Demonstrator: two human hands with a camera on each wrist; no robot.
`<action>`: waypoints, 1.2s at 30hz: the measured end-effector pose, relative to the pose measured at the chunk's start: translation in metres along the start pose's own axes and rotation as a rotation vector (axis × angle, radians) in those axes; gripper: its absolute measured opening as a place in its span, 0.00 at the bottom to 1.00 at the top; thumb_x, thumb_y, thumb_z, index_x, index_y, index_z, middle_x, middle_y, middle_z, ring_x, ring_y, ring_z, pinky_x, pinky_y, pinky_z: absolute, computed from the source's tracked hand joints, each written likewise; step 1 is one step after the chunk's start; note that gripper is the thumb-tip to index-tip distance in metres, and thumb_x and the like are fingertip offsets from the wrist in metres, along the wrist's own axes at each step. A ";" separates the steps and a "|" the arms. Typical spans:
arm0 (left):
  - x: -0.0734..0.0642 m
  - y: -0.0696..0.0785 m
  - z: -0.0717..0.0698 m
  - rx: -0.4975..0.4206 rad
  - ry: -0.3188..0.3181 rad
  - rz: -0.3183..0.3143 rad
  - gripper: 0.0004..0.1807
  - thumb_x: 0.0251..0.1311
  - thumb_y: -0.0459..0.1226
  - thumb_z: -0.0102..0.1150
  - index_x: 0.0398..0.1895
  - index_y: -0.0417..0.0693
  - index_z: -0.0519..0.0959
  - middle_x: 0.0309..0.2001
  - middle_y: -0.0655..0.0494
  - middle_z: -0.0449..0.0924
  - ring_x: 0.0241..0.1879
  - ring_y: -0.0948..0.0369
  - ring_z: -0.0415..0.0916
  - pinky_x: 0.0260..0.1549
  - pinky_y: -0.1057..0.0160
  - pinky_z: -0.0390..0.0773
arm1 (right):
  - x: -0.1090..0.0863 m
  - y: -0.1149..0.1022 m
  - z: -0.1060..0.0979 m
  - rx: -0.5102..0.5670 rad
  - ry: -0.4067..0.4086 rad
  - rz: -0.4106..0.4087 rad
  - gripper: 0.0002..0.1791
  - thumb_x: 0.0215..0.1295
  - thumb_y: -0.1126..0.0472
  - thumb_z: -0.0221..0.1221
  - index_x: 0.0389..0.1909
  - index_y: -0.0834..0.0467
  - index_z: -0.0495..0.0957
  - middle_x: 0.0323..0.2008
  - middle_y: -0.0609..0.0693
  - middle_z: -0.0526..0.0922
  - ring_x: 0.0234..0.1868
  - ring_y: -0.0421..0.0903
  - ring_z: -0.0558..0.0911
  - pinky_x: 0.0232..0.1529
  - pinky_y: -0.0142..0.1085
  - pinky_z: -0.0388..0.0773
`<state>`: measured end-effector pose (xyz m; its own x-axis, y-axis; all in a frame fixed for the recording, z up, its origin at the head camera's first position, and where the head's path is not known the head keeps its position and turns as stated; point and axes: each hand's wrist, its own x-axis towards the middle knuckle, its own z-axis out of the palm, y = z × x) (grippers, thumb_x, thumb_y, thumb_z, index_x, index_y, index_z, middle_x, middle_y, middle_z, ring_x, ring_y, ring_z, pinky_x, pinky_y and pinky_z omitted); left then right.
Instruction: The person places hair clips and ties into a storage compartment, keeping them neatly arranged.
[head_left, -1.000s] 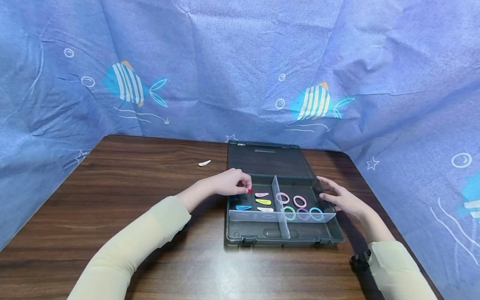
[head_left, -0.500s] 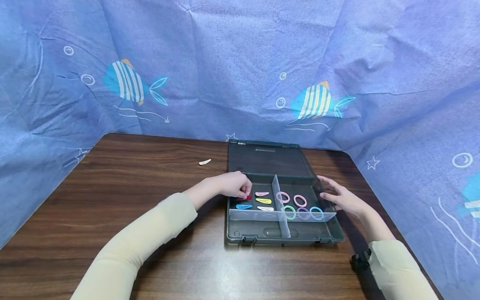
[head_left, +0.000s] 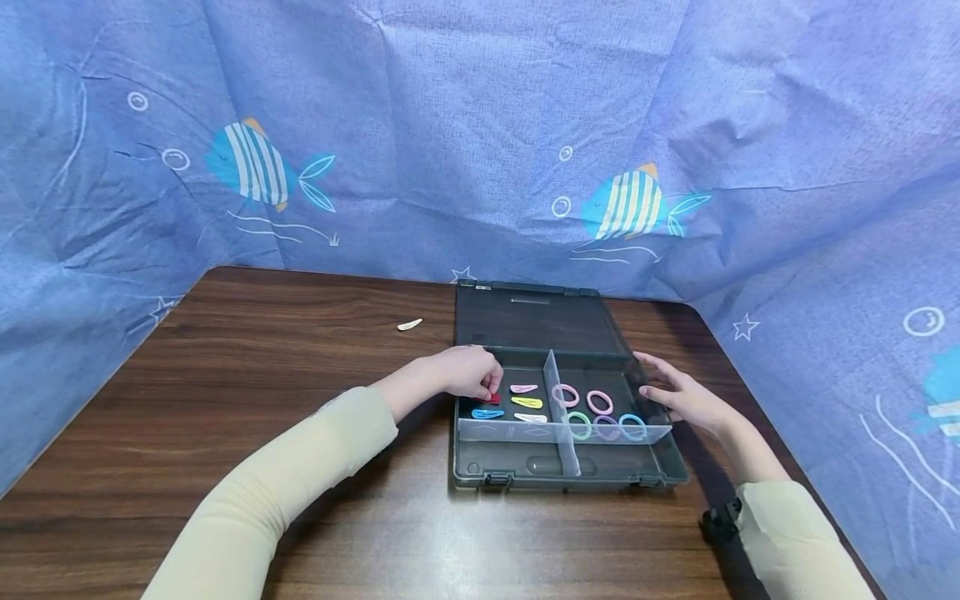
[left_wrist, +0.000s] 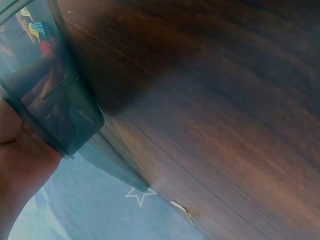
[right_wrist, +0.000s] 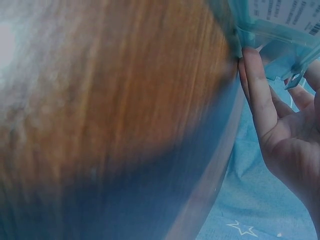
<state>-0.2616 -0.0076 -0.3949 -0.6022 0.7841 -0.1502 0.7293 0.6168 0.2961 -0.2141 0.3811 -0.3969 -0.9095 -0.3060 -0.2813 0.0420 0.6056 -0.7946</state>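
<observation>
My left hand (head_left: 468, 372) reaches over the left edge of a smoky see-through divided box (head_left: 480, 473). Its thumb and fingertips pinch a red snap hair clip (head_left: 495, 399) low in the back left compartment, covering part of it. Beside the red one lie a blue hair clip (head_left: 487, 414), a pink hair clip (head_left: 523, 389), a yellow hair clip (head_left: 527, 402) and a white hair clip (head_left: 531, 418). My right hand (head_left: 686, 402) rests against the box's right side, thumb at the rim; the right wrist view shows its fingers (right_wrist: 260, 90) straight along the outer wall.
The box's lid (head_left: 528, 321) lies folded back behind it. Several coloured rings, one of them green (head_left: 579, 426), sit in the back right compartment. A cream hair clip (head_left: 409, 325) lies on the wooden table (head_left: 300, 325) left of the lid. A fabric backdrop (head_left: 465, 125) stands behind.
My left hand has lowered the red hair clip toward the compartment floor, above the blue one. In the last half second it has barely moved. My right hand stays at the box's side.
</observation>
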 end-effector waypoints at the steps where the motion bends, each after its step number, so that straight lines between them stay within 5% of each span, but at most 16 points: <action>1: 0.000 0.000 0.000 -0.003 -0.001 -0.001 0.06 0.58 0.39 0.64 0.24 0.58 0.78 0.23 0.68 0.77 0.28 0.69 0.72 0.33 0.67 0.71 | 0.000 0.000 0.000 0.002 -0.001 0.000 0.37 0.71 0.54 0.50 0.75 0.48 0.42 0.69 0.68 0.48 0.64 0.71 0.60 0.45 0.57 0.75; 20: -0.012 -0.002 -0.010 -0.061 0.081 0.048 0.02 0.57 0.40 0.64 0.31 0.54 0.81 0.25 0.68 0.78 0.32 0.67 0.72 0.39 0.63 0.70 | -0.002 -0.002 0.001 -0.018 0.000 0.009 0.38 0.71 0.52 0.51 0.75 0.46 0.42 0.69 0.68 0.48 0.64 0.71 0.60 0.43 0.56 0.75; 36: -0.041 -0.008 -0.034 -0.139 0.195 0.106 0.03 0.55 0.37 0.65 0.33 0.49 0.82 0.27 0.66 0.78 0.36 0.59 0.71 0.39 0.63 0.68 | -0.003 -0.003 0.001 -0.035 0.004 0.008 0.37 0.71 0.53 0.50 0.75 0.46 0.42 0.69 0.68 0.48 0.63 0.71 0.61 0.42 0.54 0.76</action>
<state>-0.2539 -0.0473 -0.3588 -0.5859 0.8075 0.0689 0.7481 0.5062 0.4291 -0.2110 0.3791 -0.3944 -0.9110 -0.2981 -0.2849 0.0346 0.6332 -0.7733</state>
